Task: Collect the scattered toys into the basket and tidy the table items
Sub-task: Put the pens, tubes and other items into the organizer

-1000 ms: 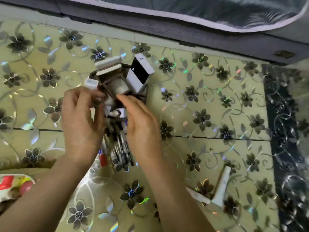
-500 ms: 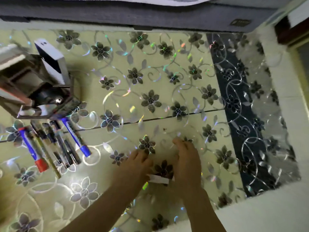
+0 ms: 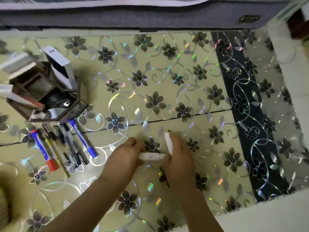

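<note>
Two white stick-shaped items lie under my hands near the table's front. My left hand (image 3: pixel 127 154) grips one end of a horizontal white tube (image 3: pixel 151 156). My right hand (image 3: pixel 179 156) curls around a second white stick (image 3: pixel 168 144) that points up and away from me. At the left stands a brown wooden desk organiser (image 3: pixel 50 96) holding white boxes and a dark object. In front of it several pens and markers (image 3: pixel 66 146) lie side by side, among them a blue marker with a red cap (image 3: pixel 44 152).
The table (image 3: pixel 150 81) carries a shiny flower-patterned cover with a dark band (image 3: pixel 247 114) on the right. A grey sofa edge (image 3: pixel 150 15) runs along the far side. White floor shows to the right and front right.
Both hands left the organiser and moved to the white sticks at the front. Since half a second ago each hand has closed round a stick, and the right one's stick is now raised into view.
</note>
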Demonstrator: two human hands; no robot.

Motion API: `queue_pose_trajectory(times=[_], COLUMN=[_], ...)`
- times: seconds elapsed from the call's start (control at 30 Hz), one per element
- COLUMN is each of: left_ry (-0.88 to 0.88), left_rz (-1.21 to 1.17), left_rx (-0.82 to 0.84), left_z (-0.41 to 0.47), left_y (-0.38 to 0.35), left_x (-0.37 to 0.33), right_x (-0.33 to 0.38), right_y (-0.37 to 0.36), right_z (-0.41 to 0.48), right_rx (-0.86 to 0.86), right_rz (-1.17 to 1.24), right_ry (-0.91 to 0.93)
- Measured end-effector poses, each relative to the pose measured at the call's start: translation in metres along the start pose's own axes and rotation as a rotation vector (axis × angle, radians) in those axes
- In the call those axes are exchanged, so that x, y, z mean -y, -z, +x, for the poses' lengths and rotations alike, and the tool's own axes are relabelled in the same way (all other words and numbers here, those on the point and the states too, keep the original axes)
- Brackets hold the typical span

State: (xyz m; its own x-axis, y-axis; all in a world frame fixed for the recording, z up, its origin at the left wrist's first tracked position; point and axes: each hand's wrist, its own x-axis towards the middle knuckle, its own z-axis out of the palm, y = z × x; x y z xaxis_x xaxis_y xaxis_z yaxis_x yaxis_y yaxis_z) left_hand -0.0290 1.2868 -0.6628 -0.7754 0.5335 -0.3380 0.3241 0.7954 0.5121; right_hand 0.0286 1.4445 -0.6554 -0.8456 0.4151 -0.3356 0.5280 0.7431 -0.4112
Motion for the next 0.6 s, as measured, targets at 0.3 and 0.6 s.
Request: queue_pose_trajectory(times=[0.3, 0.6], left_ry=[0.311, 0.523], left_rz=[-0.289, -0.403], left_rx=[-0.438, -0.987], left_z=[-0.046, -0.104], left_y=[0.112, 0.203], left_x=[0.059, 0.14], right_x=[0.114, 0.236], right_y=[0.003, -0.001], right_z=[-0.006, -0.008], right_rx=[0.02, 0.027], right_rz=[0.179, 0.294], right_ry=[0.262, 0.481])
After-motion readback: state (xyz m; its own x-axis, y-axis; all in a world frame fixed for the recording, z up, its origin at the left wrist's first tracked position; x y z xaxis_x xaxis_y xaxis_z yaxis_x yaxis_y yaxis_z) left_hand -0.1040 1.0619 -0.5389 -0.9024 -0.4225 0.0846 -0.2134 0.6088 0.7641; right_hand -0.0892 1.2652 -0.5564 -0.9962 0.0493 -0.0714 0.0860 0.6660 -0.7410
